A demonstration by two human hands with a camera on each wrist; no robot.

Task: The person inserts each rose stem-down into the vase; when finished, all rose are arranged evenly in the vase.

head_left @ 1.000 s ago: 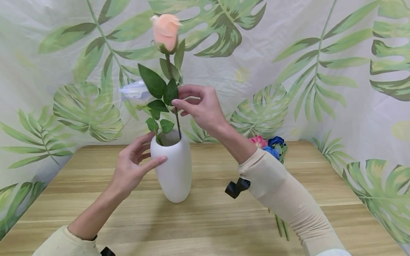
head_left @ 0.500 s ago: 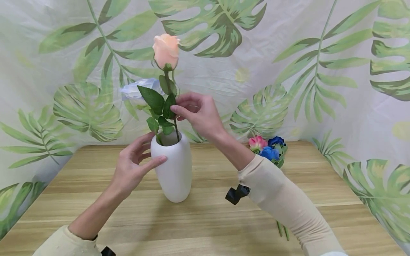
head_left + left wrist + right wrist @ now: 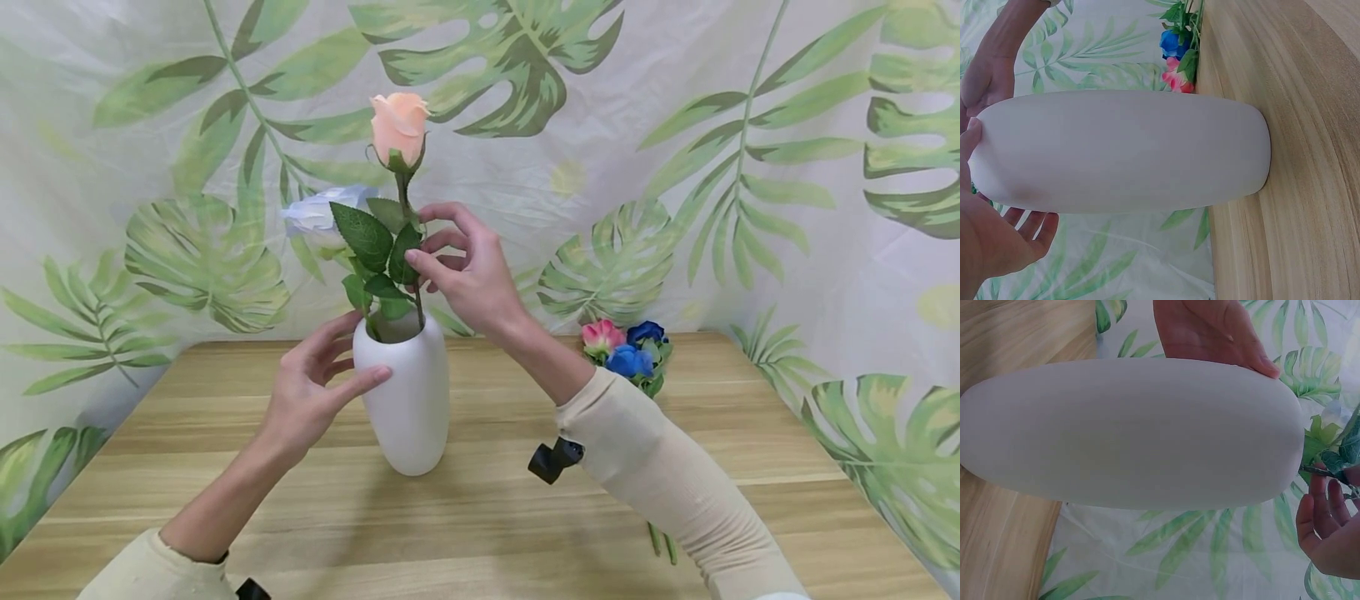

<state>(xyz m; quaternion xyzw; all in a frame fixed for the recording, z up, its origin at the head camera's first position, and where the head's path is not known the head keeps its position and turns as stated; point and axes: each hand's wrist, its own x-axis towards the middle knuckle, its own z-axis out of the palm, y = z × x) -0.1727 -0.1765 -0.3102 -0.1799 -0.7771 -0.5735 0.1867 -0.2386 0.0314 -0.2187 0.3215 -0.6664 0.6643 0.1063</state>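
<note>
A white vase [image 3: 406, 400] stands upright on the table, and my left hand [image 3: 311, 383] grips its upper left side, thumb in front and fingers behind. Just above the mouth, my right hand [image 3: 476, 271] pinches the stem of a peach rose [image 3: 400, 129]. The lower end of that stem is inside the vase, hidden by its wall. A pale blue rose [image 3: 318, 212] leans out to the left, partly behind the peach rose's leaves. In the right wrist view, the right hand's fingers [image 3: 1325, 515] hold the stem beside the vase mouth.
On the wooden table [image 3: 495, 517], a pink flower [image 3: 602, 336] and blue flowers [image 3: 630, 360] lie at the right, their stems partly hidden under the right sleeve [image 3: 660, 458]. A leaf-printed cloth [image 3: 480, 50] hangs behind the table.
The peach rose has come down, its stem deeper in the vase, and then shifted slightly right. My right hand moved down a little with it. The left hand and vase have stayed in place.
</note>
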